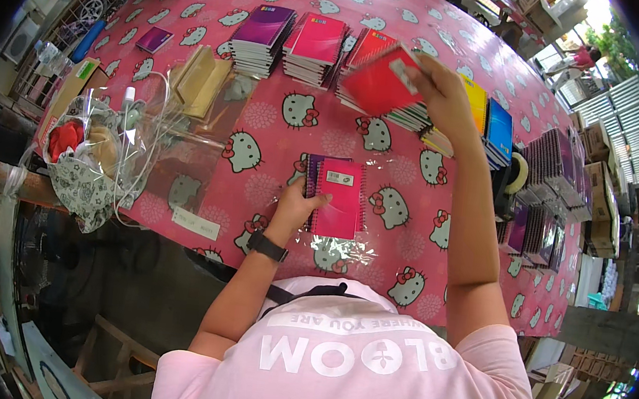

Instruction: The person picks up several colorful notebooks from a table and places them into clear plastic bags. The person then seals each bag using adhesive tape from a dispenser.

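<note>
My left hand (302,205) grips a pink spiral notebook (343,213) near the table's front edge, its thumb on the cover. A purple notebook (312,169) shows beneath the pink one. Shiny clear plastic (346,247) lies under them. Up and to the right, my right hand (439,95) holds a red notebook (380,86), tilted and slightly blurred, above the row of stacks. That row has a purple stack (258,36), a pink stack (315,45), a red stack (371,47), a yellow stack (474,99) and a blue stack (499,128). The red notebook and my right hand partly hide the middle stacks.
Plastic-wrapped notebook bundles (557,172) stand at the right edge beside a tape roll (518,174). On the left are brown cardboard pieces (198,84), clear plastic sheets (183,175), a patterned cloth pouch (86,188) and a white cable (158,138). A small purple notebook (154,40) lies far left.
</note>
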### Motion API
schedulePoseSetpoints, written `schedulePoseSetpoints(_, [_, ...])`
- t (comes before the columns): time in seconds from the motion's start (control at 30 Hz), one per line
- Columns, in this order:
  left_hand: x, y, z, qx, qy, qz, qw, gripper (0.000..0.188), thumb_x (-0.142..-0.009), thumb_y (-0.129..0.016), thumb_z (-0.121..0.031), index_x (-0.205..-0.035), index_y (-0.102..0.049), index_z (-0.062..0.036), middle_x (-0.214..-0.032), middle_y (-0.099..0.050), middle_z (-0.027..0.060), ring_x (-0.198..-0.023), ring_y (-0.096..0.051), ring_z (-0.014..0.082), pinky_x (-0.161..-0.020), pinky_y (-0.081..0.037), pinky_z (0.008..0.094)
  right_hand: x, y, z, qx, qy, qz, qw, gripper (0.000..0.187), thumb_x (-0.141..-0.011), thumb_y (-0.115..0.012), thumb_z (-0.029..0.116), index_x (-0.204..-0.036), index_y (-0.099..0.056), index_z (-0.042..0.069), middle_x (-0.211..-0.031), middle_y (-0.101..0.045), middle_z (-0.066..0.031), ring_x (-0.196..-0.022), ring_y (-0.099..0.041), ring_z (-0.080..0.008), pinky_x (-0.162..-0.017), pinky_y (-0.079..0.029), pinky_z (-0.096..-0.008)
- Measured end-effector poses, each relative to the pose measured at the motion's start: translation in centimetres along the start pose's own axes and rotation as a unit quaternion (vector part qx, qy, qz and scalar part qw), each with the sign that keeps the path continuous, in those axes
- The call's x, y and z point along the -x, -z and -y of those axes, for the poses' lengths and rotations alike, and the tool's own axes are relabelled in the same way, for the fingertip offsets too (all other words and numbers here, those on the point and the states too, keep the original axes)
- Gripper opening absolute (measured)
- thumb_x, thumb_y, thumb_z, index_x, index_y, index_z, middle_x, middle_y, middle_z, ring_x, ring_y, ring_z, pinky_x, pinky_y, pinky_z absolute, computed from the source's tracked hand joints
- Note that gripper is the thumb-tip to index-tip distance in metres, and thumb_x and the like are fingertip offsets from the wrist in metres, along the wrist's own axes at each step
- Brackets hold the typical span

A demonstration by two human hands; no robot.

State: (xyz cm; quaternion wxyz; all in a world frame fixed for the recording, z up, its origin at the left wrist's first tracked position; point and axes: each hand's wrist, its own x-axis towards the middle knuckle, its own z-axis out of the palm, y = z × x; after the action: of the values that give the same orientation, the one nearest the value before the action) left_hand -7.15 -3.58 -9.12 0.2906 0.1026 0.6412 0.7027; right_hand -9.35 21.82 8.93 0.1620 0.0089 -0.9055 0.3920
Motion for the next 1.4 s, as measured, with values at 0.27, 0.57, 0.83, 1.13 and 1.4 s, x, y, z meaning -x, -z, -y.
schedulePoseSetpoints(0.27, [-0.5, 0.3, 0.2, 0.189, 0.089, 0.043, 0.977, 0.038, -0.092, -0.052, -0.034, -0.107, -0.056, 0.0005, -0.100, -0.062, 0.0063, -0.089, -0.057, 0.0124, -0.081, -0.044, 0.0260, 6.5, -4.2, -2.5, -0.141, -0.103, 0.317, 0.932, 0.031, -0.086, -0.056, 0.005, -0.117, -0.055, 0.000, -0.100, -0.062, -0.0027, -0.088, -0.053, -0.0073, -0.080, -0.044, -0.0249])
schedulePoseSetpoints(0.57, [-0.8, 0.7, 1.6, 0.182, 0.056, -0.001, 0.982, 0.047, -0.095, -0.044, -0.043, -0.106, -0.057, 0.0004, -0.102, -0.061, 0.0041, -0.092, -0.055, 0.0108, -0.083, -0.041, 0.0242, 11.9, -4.8, -2.5, -0.376, -0.236, -0.103, 0.890, 0.046, -0.079, -0.055, -0.002, -0.122, -0.041, 0.008, -0.083, -0.054, -0.0031, -0.075, -0.052, -0.0087, -0.067, -0.044, -0.0221])
schedulePoseSetpoints(0.83, [0.1, -0.4, 0.5, -0.077, -0.052, -0.037, 0.995, 0.037, -0.077, -0.072, -0.024, -0.100, -0.058, 0.0014, -0.087, -0.067, 0.0077, -0.075, -0.061, 0.0134, -0.071, -0.048, 0.0270, 17.3, -7.8, 0.7, 0.130, -0.213, 0.186, 0.950, 0.027, -0.071, -0.073, 0.022, -0.082, -0.054, 0.006, -0.084, -0.056, -0.0118, -0.085, -0.056, -0.0276, -0.073, -0.046, -0.0382])
schedulePoseSetpoints(1.13, [0.0, 0.0, 0.3, -0.034, -0.033, -0.008, 0.999, 0.039, -0.072, -0.074, -0.014, -0.103, -0.056, 0.0013, -0.091, -0.065, 0.0073, -0.079, -0.061, 0.0135, -0.073, -0.048, 0.0281, -2.2, -5.8, -3.4, 0.357, 0.098, -0.098, 0.924, 0.038, -0.075, -0.069, 0.025, -0.106, -0.056, 0.009, -0.104, -0.057, -0.0070, -0.105, -0.051, -0.0274, -0.089, -0.040, -0.0405])
schedulePoseSetpoints(1.4, [0.1, 0.2, 0.5, 0.013, -0.027, 0.025, 0.999, 0.041, -0.070, -0.075, -0.013, -0.104, -0.055, 0.0001, -0.090, -0.064, 0.0054, -0.079, -0.060, 0.0135, -0.074, -0.048, 0.0276, -3.9, -6.0, -5.2, 0.364, 0.020, 0.001, 0.931, 0.051, -0.077, -0.067, 0.033, -0.120, -0.052, 0.011, -0.123, -0.052, -0.0098, -0.116, -0.047, -0.0257, -0.095, -0.038, -0.0431])
